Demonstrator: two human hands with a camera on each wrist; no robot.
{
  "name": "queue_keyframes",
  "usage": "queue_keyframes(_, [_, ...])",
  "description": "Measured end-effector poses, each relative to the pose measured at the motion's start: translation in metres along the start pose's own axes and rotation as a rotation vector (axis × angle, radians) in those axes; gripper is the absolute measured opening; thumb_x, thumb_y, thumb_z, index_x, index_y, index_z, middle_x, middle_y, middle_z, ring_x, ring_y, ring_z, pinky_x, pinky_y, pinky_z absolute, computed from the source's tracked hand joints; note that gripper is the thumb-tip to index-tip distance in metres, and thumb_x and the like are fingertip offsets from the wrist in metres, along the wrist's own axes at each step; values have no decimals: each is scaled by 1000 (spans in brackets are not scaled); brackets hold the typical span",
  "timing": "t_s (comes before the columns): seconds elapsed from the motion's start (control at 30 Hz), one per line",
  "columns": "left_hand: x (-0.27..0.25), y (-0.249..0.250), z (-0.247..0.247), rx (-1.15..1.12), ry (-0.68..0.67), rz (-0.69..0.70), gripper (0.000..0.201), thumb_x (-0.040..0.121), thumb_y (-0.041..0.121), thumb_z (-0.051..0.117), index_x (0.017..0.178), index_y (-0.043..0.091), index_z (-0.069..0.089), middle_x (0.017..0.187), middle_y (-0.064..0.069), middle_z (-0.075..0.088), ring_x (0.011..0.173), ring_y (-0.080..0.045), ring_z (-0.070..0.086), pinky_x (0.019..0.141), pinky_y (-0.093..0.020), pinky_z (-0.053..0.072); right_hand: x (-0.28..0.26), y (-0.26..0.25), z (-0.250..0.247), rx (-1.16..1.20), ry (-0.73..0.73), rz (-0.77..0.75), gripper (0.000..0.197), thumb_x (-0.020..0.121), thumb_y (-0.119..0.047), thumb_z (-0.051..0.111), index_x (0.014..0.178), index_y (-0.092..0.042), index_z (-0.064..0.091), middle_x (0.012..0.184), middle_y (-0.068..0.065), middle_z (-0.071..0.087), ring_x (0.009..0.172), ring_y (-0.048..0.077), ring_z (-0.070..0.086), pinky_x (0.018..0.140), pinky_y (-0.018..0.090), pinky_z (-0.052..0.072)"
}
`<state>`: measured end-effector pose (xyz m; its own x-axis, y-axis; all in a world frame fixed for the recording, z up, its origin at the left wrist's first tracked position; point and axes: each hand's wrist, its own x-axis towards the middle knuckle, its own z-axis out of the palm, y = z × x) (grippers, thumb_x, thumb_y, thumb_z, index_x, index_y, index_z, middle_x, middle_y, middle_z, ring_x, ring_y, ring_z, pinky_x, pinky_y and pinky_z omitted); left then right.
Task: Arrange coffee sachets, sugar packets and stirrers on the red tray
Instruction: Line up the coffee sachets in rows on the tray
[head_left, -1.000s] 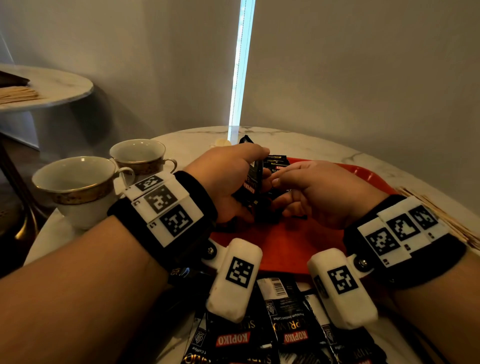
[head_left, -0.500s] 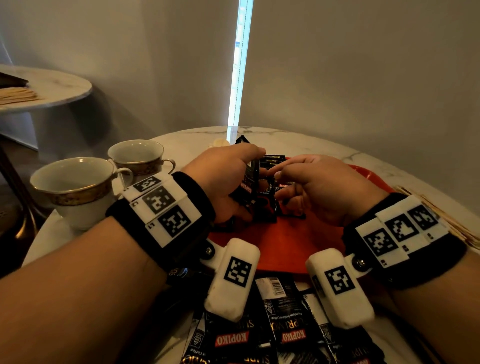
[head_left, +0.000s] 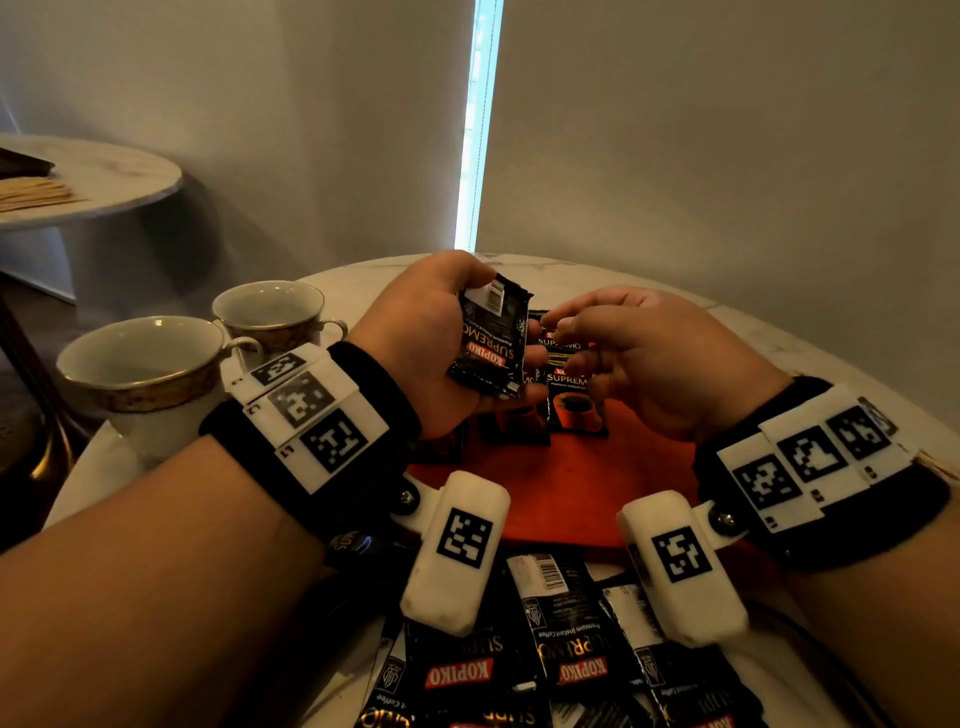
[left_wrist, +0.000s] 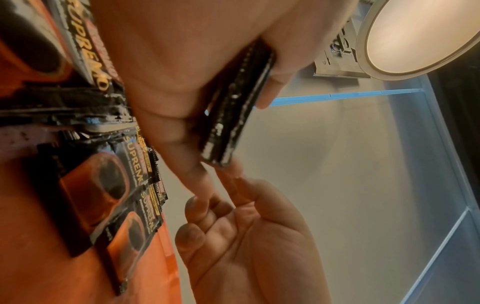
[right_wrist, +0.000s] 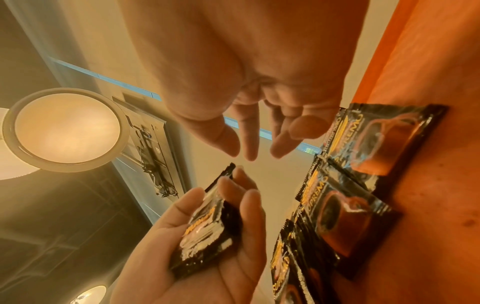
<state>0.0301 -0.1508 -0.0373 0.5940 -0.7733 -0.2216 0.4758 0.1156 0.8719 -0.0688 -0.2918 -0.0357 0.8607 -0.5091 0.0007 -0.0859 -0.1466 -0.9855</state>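
Head view: left hand (head_left: 431, 338) grips a sachet stack (head_left: 491, 338) at centre frame.
Right hand (head_left: 644, 353): fingers loose, holding nothing.
Red tray (head_left: 561, 483): far part hidden behind both hands.

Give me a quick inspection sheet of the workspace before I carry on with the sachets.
Surface: round marble table; red tray lies on it.
Job's things: coffee sachets on the tray overlap in a row; loose sachets lie on the near edge of the table; wooden stirrers sit off the tray at the right; sugar packets nothing seen.
Clutter: two gold-banded cups on the left.
Grippers: left hand grips a small stack of sachets; right hand holds nothing, fingers loose.
Cables: dark cable by the right forearm.
Surroundings: grey walls, lit window slit, side table.
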Motion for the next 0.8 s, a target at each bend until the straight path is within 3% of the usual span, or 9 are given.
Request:
queue_keyframes(0.1, [-3,1,1,-86,-27,26,39,97,29,37,110,3,63,79,-15,69,62,-27,69,64,-47,62,-1,-2,0,28,-5,-62,15,81,-8,65,96,-7,69,100,19,74,79,30,61,75,47,43])
queue_keyframes(0.2, [-3,3,0,-138,-30,55,44,96,25,35,125,3,60,90,-19,69,67,-30,71,65,-49,61,-2,-4,-1,44,-24,-158,26,70,-11,63,94,-13,72,99,18,70,90,35,57,77,48,42])
queue_keyframes(0.33, [-2,5,-3,-143,-12,50,38,100,24,39,126,6,59,97,-18,72,76,-30,72,69,-43,61,-7,-8,-6,-69,-188,-278,37,67,-3,63,91,-28,76,99,3,72,88,19,66,70,37,50])
queue_keyframes(0.4, [1,5,-6,-112,4,35,37,100,26,43,128,6,56,108,-18,71,88,-31,72,72,-40,59,-10,-9,-6,-117,-267,-295,40,67,-3,68,94,-32,77,99,-1,72,87,19,65,81,44,55])
queue_keyframes(0.47, [4,5,-8,-115,5,28,40,100,25,46,133,5,53,122,-21,69,104,-35,71,82,-44,60,-13,-10,-4,-155,-289,-305,41,68,-4,73,97,-32,77,100,-2,74,91,29,66,94,52,56])
queue_keyframes(0.5, [4,5,-9,-121,-1,26,40,100,25,47,134,5,53,123,-22,68,106,-36,71,83,-45,60,-14,-10,-3,-183,-286,-318,40,69,-5,75,98,-32,77,102,-1,74,95,35,67,95,57,55])
queue_keyframes(0.63, [2,5,-7,-127,-18,22,35,101,22,46,130,4,55,110,-19,71,84,-31,74,69,-40,62,-16,-11,-1,-224,-225,-348,36,79,2,76,92,-32,79,90,6,76,99,46,65,94,62,52])
queue_keyframes(0.73, [0,5,-5,-125,-33,9,35,102,20,43,128,0,56,108,-21,72,74,-28,73,62,-37,61,-16,-12,-1,-240,-229,-355,26,73,-14,84,90,-34,81,97,13,75,99,38,70,94,59,54])
queue_keyframes(0.8, [0,4,-5,-129,-37,11,33,103,22,43,124,0,57,111,-21,72,73,-27,71,62,-36,60,-18,-13,-1,-229,-218,-361,22,69,-23,81,90,-31,81,101,7,77,100,27,72,97,52,55])
